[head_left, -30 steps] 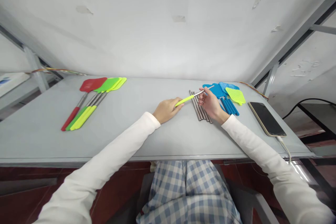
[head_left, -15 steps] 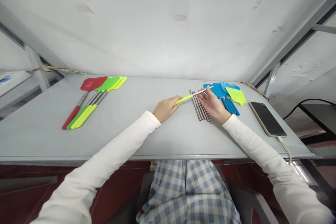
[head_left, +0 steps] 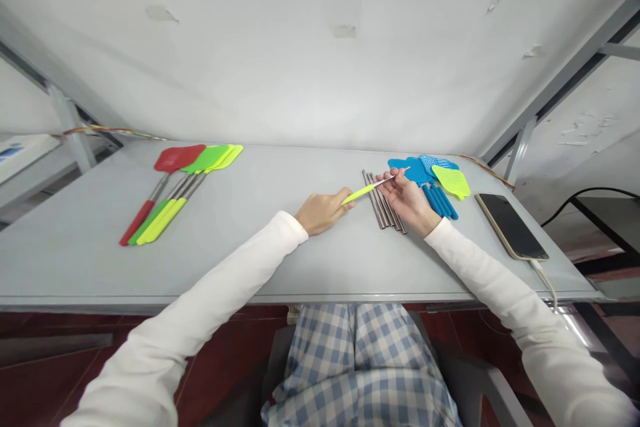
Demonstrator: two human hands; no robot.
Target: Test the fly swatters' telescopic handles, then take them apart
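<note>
My left hand point(head_left: 323, 211) is closed on the yellow-green grip of a thin handle rod point(head_left: 361, 192) held just above the grey table point(head_left: 250, 240). The rod's bare metal end runs up and right to my right hand point(head_left: 407, 198), whose fingertips pinch it. Under and beside my right hand lies a row of several plain metal rods point(head_left: 383, 208). Just beyond it sit loose swatter heads, blue ones point(head_left: 417, 169) and a yellow-green one point(head_left: 451, 181), with blue grips point(head_left: 440, 201) beside them.
Finished fly swatters point(head_left: 175, 190), one red and the others green and yellow-green, lie in a fan at the table's left. A phone point(head_left: 511, 225) on a cable lies near the right edge. A white wall stands behind; metal frame struts rise at both sides.
Both hands have shifted slightly right with the rod, and its metal tip now points nearer the blue heads. Nothing else on the table has moved.
</note>
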